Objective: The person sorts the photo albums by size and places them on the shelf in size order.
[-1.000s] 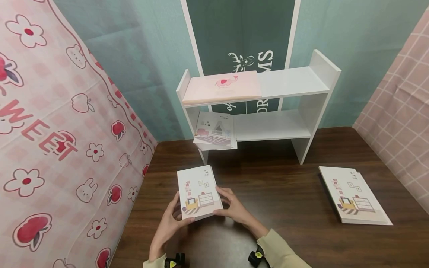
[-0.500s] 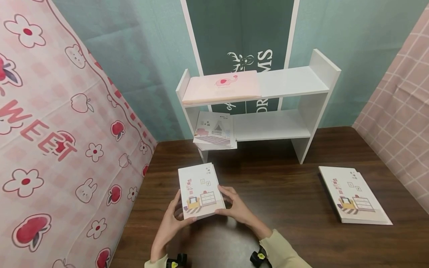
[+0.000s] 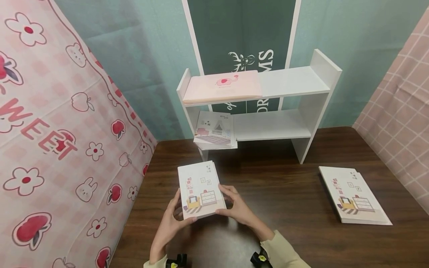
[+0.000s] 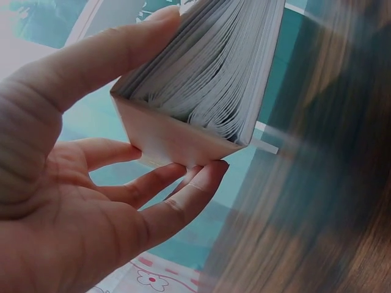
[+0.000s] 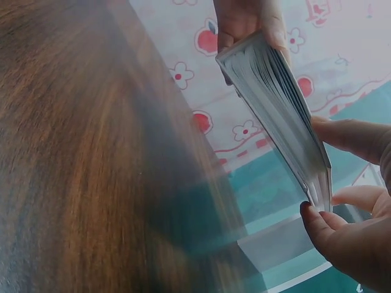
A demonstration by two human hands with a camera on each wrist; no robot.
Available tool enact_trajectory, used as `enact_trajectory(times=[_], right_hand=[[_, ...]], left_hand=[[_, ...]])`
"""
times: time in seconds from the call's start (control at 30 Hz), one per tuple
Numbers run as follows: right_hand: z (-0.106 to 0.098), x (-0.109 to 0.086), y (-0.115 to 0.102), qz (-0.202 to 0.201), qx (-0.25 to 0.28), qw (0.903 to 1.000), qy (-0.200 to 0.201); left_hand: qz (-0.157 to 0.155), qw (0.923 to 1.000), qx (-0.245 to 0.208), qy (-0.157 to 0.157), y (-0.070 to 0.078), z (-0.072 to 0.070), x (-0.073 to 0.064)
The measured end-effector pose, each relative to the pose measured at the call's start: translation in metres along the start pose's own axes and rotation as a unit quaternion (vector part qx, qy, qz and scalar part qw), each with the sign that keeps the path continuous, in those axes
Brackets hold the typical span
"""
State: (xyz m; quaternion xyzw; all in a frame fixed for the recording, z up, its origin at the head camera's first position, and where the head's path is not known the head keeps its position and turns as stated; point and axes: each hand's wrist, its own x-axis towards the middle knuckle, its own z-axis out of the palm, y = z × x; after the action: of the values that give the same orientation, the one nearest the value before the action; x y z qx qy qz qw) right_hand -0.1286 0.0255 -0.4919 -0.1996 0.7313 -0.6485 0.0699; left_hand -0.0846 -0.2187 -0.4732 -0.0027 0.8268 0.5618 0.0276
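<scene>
Both hands hold a thick white book (image 3: 197,182) over the front left of the table, its cover drawn with a yellow armchair and a chest of drawers. My left hand (image 3: 169,223) grips the left side, thumb at the near edge; in the left wrist view its fingertips (image 4: 211,174) touch the spine. From the right, my right hand (image 3: 238,208) holds the opposite side, with its thumb at the near corner. In the right wrist view the page edges show between the covers, and the book is raised above the table.
A white two-tier shelf (image 3: 271,124) stands behind. On its upper board lies a pink elephant-print item (image 3: 222,87); white books (image 3: 214,130) overhang the lower board's left end. Another white book (image 3: 352,195) lies at the table's (image 3: 275,223) right. A patterned cloth (image 3: 77,149) hangs left.
The held book has shifted slightly away from the body and to the right, with both hands moving along. Their hold looks the same. Shelf and other books have stayed put.
</scene>
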Motion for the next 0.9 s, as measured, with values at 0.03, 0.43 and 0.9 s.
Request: enact_trajectory(times=[0.03,0.43,0.9], right_hand=[[0.000,0.000,0.003,-0.001,-0.005,1.0000,0.001],[-0.006,-0.002,-0.006,-0.036,-0.042,0.9984,0.015],[-0.011,-0.005,-0.018,-0.040,-0.033,0.9983,0.029]], left_hand=[[0.001,1.0000,0.001,0.000,0.001,0.000,0.000],[0.026,0.9996,-0.014,0.000,0.010,0.000,-0.003],[0.039,0.9992,-0.010,-0.001,0.020,0.000,-0.004]])
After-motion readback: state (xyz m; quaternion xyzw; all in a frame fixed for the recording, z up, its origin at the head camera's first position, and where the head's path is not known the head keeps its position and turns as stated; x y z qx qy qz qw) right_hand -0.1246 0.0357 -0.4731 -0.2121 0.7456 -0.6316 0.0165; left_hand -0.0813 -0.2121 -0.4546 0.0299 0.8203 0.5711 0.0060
